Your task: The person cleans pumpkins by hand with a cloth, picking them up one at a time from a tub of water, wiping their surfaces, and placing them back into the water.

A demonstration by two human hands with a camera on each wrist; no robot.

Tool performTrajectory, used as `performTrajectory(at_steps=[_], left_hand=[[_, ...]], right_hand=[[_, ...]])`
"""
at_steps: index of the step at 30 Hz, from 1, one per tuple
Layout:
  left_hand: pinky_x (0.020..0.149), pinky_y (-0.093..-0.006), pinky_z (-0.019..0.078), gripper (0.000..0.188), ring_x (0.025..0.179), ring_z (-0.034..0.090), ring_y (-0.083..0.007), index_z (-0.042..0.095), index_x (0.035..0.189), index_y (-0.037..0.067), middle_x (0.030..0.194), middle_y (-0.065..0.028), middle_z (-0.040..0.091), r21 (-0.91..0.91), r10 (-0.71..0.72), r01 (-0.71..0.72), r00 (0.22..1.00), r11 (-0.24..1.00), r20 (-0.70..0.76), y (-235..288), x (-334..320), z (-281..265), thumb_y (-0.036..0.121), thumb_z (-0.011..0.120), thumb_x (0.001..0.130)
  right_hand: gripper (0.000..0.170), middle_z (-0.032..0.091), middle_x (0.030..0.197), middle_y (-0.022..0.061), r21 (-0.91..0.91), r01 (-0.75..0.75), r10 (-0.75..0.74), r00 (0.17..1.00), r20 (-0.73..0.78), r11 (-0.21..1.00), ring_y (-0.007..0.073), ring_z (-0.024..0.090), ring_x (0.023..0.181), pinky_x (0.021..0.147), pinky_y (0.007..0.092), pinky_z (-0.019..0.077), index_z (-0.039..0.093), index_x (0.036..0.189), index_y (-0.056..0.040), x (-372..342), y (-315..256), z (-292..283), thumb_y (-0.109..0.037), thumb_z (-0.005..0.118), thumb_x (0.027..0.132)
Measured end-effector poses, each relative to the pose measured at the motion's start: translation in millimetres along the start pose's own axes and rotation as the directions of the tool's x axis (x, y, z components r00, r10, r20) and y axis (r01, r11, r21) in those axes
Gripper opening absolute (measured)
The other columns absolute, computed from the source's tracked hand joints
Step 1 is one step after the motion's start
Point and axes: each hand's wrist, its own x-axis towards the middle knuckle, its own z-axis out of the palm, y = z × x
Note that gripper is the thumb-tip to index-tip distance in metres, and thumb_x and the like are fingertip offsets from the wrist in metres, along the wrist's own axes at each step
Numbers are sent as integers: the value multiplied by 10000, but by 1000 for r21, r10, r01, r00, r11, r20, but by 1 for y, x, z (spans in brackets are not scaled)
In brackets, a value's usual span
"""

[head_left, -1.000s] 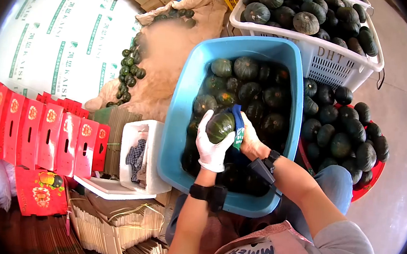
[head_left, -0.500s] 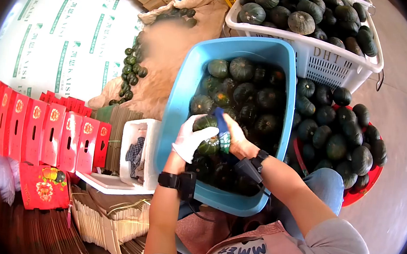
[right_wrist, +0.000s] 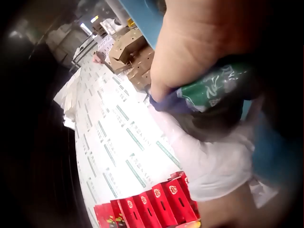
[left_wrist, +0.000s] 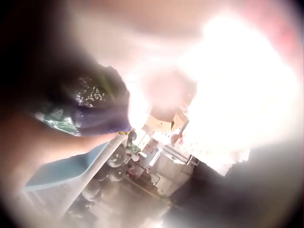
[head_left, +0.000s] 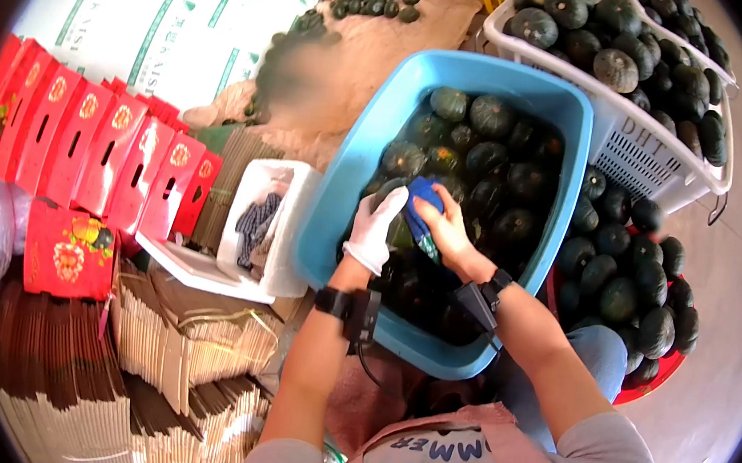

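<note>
Over the blue tub [head_left: 371, 133], my left hand [head_left: 373, 232], in a white glove, grips a dark green pumpkin [left_wrist: 105, 85]. My bare right hand [head_left: 449, 232] holds a blue and green cloth [head_left: 423, 194] against the pumpkin's side. In the right wrist view, white lettering shows on the green part of the cloth, and the gloved fingers curve round the pumpkin from below. Both hands and the cloth hide much of the pumpkin in the head view. Several more pumpkins [head_left: 492, 116] lie in the tub beneath the hands.
A white crate [head_left: 655, 152] heaped with pumpkins stands at the back right. Below it, a red basin [head_left: 672, 372] holds more. Left of the tub are a white foam box [head_left: 300, 202], red cartons [head_left: 110, 162] and stacked flat cardboard [head_left: 231, 343]. Small pumpkins [head_left: 375, 2] lie on brown cloth behind.
The pumpkin has turned in my left hand, and the cloth has moved from its right side up over its top. The head view has swung, so the surroundings appear rotated.
</note>
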Motion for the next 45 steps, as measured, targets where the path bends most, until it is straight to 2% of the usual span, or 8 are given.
performTrajectory(at_steps=[13,17,20,23,26,29,38,45], left_hand=[[958,-401,463,847,1104,559,-357,451,1322,5,1219,-194,549,533,568,-846,453,29,687,0,-5,-26,271,870,636],[918,-498,487,812,1107,540,-327,440,1337,108,1255,-122,526,546,20,61,990,835,-141,49,55,-46,443,820,702],[883,-531,491,878,1147,481,-339,322,1413,137,1295,-175,447,-336,123,-107,992,936,27,98,87,-65,573,708,755],[838,-450,513,865,1044,549,-293,322,1416,138,1229,-175,490,86,-72,69,997,994,29,65,105,-75,655,621,790],[505,-299,446,256,666,601,-159,633,928,104,693,-24,584,988,-588,59,808,141,36,22,83,-63,351,588,875],[932,-368,474,925,1148,578,-320,533,1329,74,1271,-183,584,890,-652,-33,693,-456,-308,-10,53,-40,592,759,597],[933,-421,496,940,1191,519,-347,336,1371,50,1341,-226,402,725,-271,660,747,195,-607,-66,31,-53,308,819,607],[930,-527,456,458,1054,599,-277,562,1166,125,1132,-76,628,61,-525,527,816,848,241,13,10,-69,423,609,822]], right_hand=[[473,681,894,110,301,-615,584,788,196,729,257,658,790,704,401,549,647,979,-69,14,51,-22,-437,350,967],[502,647,760,127,296,-742,617,667,417,602,273,646,680,596,397,550,624,904,-31,18,19,-16,-453,363,980],[585,685,855,135,464,-623,579,775,254,630,294,649,720,709,414,551,656,1001,-36,17,2,-12,-555,389,958],[662,658,1109,103,360,-520,533,843,73,775,274,619,974,872,413,509,599,1213,-56,39,29,-37,-617,381,939],[713,575,1285,62,234,-420,457,880,-130,877,247,539,1155,962,393,457,503,1356,-83,46,48,-47,-642,360,936],[714,593,1256,65,376,-370,456,874,-171,850,245,547,1126,943,381,466,530,1333,-104,43,48,-42,-664,348,927],[698,680,969,57,386,-471,498,866,33,793,229,615,866,809,400,511,666,1054,-109,35,26,-28,-739,464,832],[905,495,1380,124,-141,-539,556,785,275,831,239,500,1211,1046,399,364,422,1409,-72,36,64,-33,-742,497,805]])
